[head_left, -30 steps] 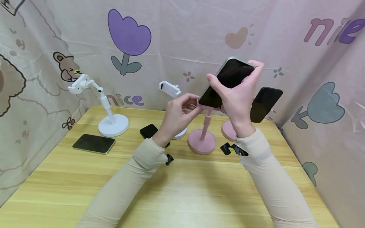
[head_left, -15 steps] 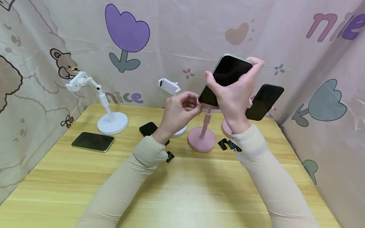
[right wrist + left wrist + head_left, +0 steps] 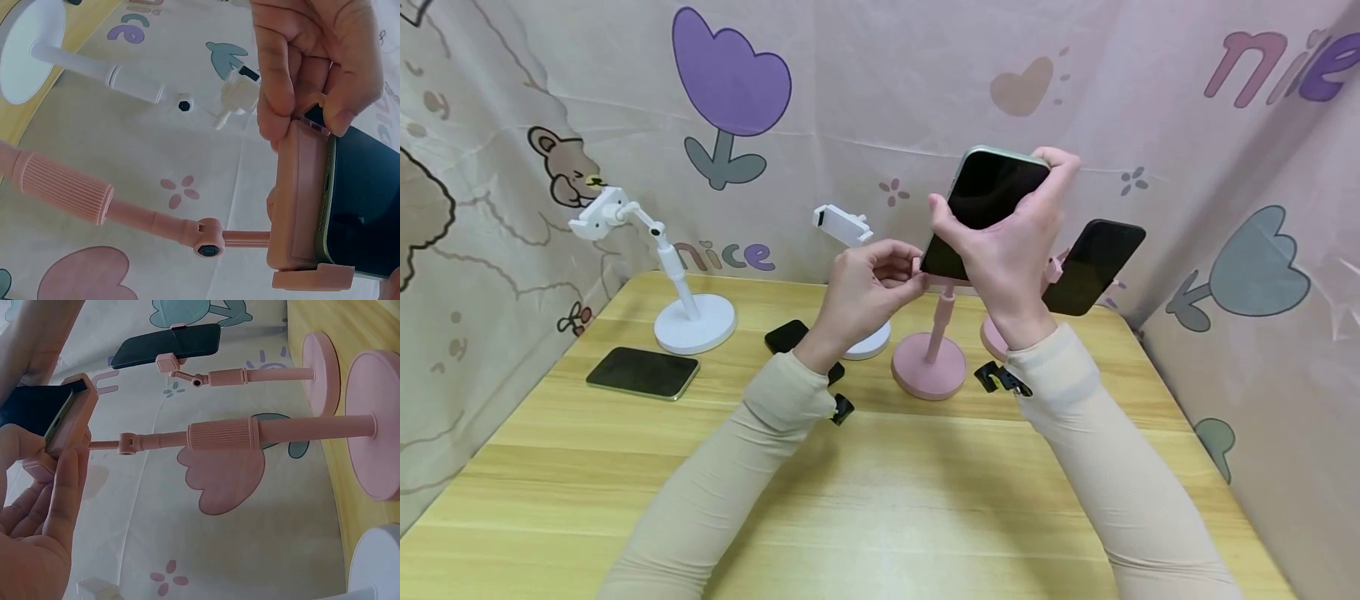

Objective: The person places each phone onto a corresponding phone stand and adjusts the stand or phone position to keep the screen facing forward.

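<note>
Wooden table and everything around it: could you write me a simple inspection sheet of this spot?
Surface: wooden table, pale, with soft glare towards the front.
Job's things: front pink stand, upright; held phone, lower edge at the stand's holder.
Clutter: left white stand, middle white stand, rear pink stand bearing a mounted phone; left flat phone, partly hidden phone.
Hands: left hand pinches the holder's end; right hand grips the held phone.
Cables: nothing seen.
Surroundings: cloth printed with flowers, a bear and lettering.
</note>
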Action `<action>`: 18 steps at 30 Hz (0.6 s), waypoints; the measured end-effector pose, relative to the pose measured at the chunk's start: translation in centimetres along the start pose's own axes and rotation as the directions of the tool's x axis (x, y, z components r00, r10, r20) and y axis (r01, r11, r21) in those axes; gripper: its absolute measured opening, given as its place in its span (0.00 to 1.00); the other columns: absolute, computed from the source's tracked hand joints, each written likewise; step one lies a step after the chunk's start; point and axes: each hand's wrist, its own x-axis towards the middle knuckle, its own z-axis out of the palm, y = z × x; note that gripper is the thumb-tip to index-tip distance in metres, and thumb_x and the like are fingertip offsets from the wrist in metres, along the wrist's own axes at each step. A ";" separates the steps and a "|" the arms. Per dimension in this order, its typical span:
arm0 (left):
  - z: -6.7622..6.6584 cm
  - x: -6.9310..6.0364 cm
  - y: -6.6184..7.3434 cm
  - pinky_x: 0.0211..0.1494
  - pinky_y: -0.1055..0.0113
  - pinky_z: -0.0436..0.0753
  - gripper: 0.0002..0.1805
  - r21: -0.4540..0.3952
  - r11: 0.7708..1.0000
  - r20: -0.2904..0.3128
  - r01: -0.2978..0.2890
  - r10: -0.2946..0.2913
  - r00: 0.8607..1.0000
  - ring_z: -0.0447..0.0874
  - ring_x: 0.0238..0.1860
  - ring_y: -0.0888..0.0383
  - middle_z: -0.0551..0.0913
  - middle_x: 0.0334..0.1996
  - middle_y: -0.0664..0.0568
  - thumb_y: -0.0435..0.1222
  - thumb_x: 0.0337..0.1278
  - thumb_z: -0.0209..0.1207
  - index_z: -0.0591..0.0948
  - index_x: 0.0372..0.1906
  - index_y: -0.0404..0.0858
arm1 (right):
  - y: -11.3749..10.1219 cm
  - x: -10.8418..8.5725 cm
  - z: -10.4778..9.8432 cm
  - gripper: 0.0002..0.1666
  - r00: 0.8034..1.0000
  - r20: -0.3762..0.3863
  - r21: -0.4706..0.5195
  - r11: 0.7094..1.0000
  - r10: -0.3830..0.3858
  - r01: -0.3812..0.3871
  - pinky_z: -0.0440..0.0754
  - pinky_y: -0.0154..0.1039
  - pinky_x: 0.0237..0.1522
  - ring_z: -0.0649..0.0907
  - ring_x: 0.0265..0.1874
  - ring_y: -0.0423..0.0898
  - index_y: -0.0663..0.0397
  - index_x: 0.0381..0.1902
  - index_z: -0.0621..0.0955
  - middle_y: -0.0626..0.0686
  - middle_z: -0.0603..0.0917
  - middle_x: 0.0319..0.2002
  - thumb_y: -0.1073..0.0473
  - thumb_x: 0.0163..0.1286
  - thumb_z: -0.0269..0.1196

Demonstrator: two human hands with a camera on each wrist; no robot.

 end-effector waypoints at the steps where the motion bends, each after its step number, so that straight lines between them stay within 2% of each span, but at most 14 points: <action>1: -0.1 0.0 0.0 0.47 0.68 0.93 0.08 -0.001 1.000 0.007 0.000 0.000 1.000 0.93 0.39 0.52 0.91 0.38 0.41 0.26 0.62 0.72 0.88 0.45 0.30 | 0.1 0.0 0.0 0.45 1.000 0.003 -0.011 1.000 -0.017 0.017 0.82 0.35 0.48 0.85 0.44 0.48 0.52 0.56 0.64 0.52 0.80 0.44 0.51 0.50 0.82; 2: -0.1 0.1 0.0 0.47 0.68 0.93 0.09 0.000 1.000 0.013 -0.001 0.001 1.000 0.93 0.39 0.52 0.92 0.39 0.41 0.26 0.62 0.71 0.88 0.46 0.30 | 0.2 0.0 0.0 0.45 0.999 0.007 -0.022 0.999 -0.038 0.038 0.82 0.36 0.48 0.85 0.44 0.48 0.52 0.55 0.65 0.53 0.80 0.45 0.50 0.51 0.82; 5: -0.3 0.3 0.2 0.47 0.68 0.93 0.10 -0.003 1.000 0.034 -0.001 0.001 0.999 0.93 0.40 0.52 0.92 0.40 0.40 0.26 0.62 0.71 0.89 0.47 0.29 | 0.1 0.0 -0.1 0.45 0.999 0.026 -0.045 0.998 -0.040 0.041 0.82 0.37 0.48 0.85 0.44 0.48 0.53 0.56 0.65 0.55 0.81 0.45 0.51 0.51 0.82; 13: -0.7 0.3 0.5 0.48 0.67 0.93 0.09 -0.011 1.000 0.074 0.003 -0.002 0.997 0.93 0.40 0.53 0.92 0.40 0.41 0.28 0.62 0.74 0.89 0.46 0.30 | -0.2 0.2 -0.5 0.48 0.994 0.109 -0.102 0.995 0.030 -0.019 0.82 0.36 0.51 0.84 0.45 0.47 0.55 0.59 0.65 0.54 0.80 0.45 0.48 0.51 0.82; 18: -0.9 0.2 0.6 0.46 0.67 0.92 0.10 0.017 1.000 0.080 0.006 -0.007 0.997 0.93 0.39 0.55 0.93 0.39 0.43 0.31 0.62 0.75 0.90 0.45 0.32 | 0.0 0.0 -0.6 0.50 0.987 0.161 -0.144 0.989 0.011 0.012 0.83 0.41 0.51 0.84 0.45 0.51 0.60 0.61 0.65 0.60 0.81 0.46 0.47 0.52 0.82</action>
